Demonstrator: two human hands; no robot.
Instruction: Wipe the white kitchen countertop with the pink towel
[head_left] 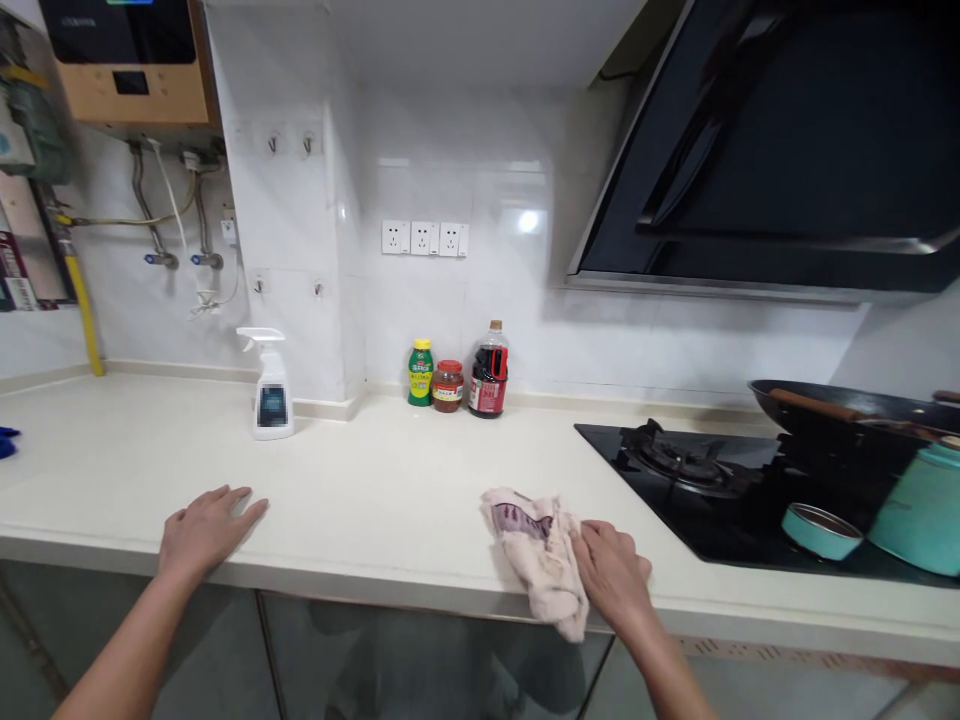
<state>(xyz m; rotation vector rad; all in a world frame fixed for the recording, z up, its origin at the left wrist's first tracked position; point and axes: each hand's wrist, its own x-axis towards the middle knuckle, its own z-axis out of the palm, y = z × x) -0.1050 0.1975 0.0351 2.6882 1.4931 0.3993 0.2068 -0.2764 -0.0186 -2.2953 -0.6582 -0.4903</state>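
My right hand grips a pale pink cloth with a purple patch. The cloth lies crumpled on the white countertop, and part of it hangs over the front edge. On the left, my left hand rests on the counter near its front edge, fingers spread and holding nothing. Behind that hand a white spray bottle stands upright. Farther back, against the wall, are a green bottle with a yellow cap, a red-lidded jar and a dark sauce bottle.
A black gas hob is set into the counter on the right. It bears a wok, a teal bowl and a teal pot. The range hood overhangs it. A water heater hangs upper left.
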